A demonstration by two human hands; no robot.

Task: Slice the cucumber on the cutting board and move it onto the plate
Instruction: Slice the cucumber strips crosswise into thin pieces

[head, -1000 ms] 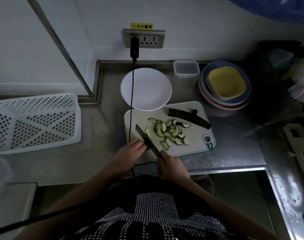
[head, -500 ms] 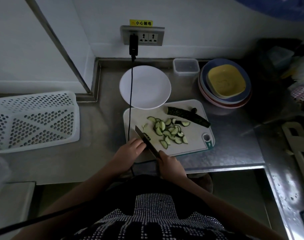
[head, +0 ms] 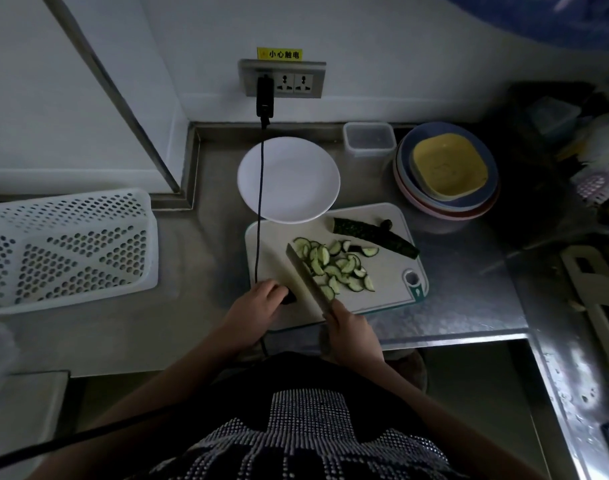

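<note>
1 cucumber stub (head: pixel 289 298) lies under left-hand fingers (head: pixel 273 289)

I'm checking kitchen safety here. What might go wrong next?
The left hand pinches only a short cucumber stub beside the knife, so its fingertips may get nicked. The black cable hangs across the empty plate and the cutting board, so it might snag when slices move over.
</note>
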